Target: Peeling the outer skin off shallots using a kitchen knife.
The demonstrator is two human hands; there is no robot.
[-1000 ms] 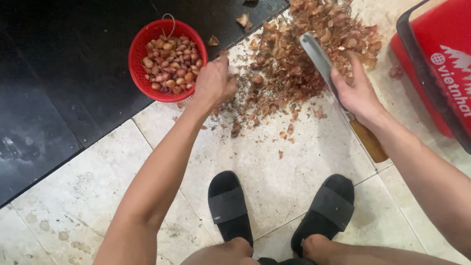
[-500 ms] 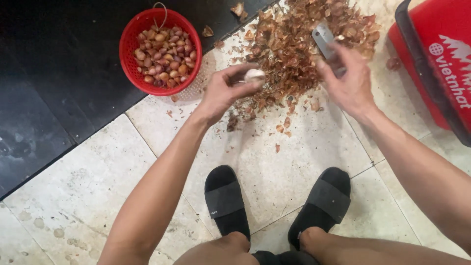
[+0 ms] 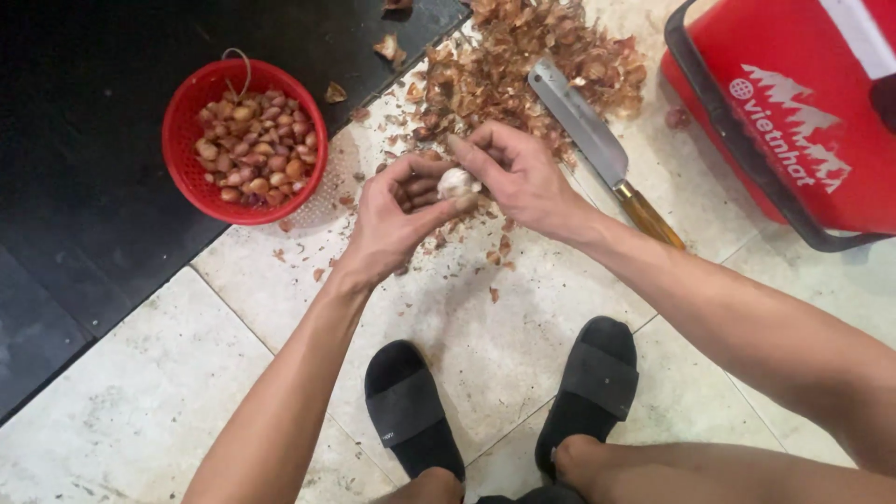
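My left hand (image 3: 397, 219) and my right hand (image 3: 518, 177) meet over the floor, both gripping one pale, partly skinned shallot (image 3: 455, 181) between thumbs and fingertips. Just behind them lies a heap of brown papery skins (image 3: 523, 65). A cleaver (image 3: 597, 145) with a steel blade and wooden handle lies flat on the tiles, right of my right hand, with no hand on it. A red plastic basket (image 3: 191, 182) holding several unpeeled shallots stands to the left of my left hand.
A red box with a black handle (image 3: 793, 121) stands at the upper right. Dark floor covers the upper left, pale tiles the rest. My feet in black slippers (image 3: 411, 411) rest below the hands. Loose skins are scattered around.
My right hand has let go of the cleaver, which now lies on the tiles. My left hand took a shallot and both hands came together on it.
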